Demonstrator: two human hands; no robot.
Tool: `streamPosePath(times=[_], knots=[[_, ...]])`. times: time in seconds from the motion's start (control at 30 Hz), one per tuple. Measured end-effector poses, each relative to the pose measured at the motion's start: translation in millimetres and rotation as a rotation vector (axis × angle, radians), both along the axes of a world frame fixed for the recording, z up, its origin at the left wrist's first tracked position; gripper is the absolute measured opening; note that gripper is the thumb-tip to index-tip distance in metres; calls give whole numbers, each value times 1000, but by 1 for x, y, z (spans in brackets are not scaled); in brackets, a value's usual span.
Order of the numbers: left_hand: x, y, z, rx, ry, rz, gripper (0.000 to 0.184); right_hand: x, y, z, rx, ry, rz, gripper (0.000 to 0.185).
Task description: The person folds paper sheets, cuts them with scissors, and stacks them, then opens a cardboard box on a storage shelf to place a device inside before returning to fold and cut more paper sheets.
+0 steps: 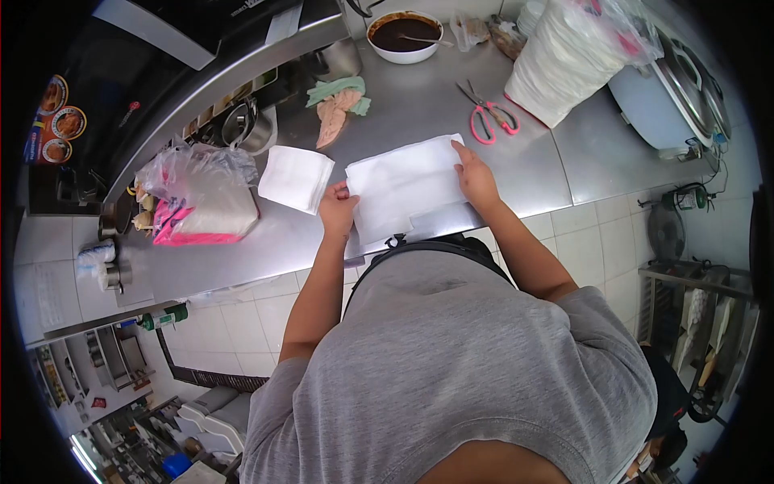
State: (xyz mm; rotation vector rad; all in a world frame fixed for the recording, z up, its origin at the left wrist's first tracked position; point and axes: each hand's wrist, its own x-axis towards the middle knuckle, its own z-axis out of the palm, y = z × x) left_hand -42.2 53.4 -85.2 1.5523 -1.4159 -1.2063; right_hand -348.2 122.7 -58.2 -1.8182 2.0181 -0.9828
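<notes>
A wide white paper sheet or napkin [405, 184], perhaps several layers, lies at the front edge of the steel counter. My left hand [338, 208] has its fingers curled at the sheet's left edge. At the opposite side, my right hand [476, 173] grips the right edge near the far corner. Just left of my left hand lies a smaller squarish stack of white paper napkins [296, 177]. Scissors with pink handles [487, 121] rest, blades apart, beyond my right hand. A crumpled green and peach cloth [337, 109] lies behind the sheet.
Plastic packs of white paper stand on the steel counter [435, 93], one at left [205, 202] and a taller one at right [568, 60]. At the back is a white bowl of dark sauce [405, 40] with a spoon. A lidded container [665, 105] stands far right.
</notes>
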Motion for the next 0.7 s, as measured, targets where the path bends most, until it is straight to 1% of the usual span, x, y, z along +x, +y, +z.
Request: streamPosePath(times=[0.1, 0.2, 0.4, 0.5, 0.6, 0.63, 0.7], knots=[[0, 1, -1, 1, 26, 9, 42, 3, 0, 9, 99, -46, -18, 52], [-1, 0, 1, 12, 47, 14, 42, -2, -1, 6, 59, -55, 33, 57], [-3, 2, 4, 6, -3, 12, 43, -4, -1, 8, 60, -3, 47, 57], [-2, 1, 1, 11, -11, -8, 45, -2, 1, 16, 20, 110, 24, 57], [-2, 0, 2, 35, 51, 0, 47, 19, 0, 27, -113, 270, -6, 60], [-3, 2, 6, 46, 77, 4, 48, 28, -1, 26, -122, 269, 107, 61], [1, 6, 16, 32, 149, 105, 48, 44, -2, 17, -139, 265, 331, 65]])
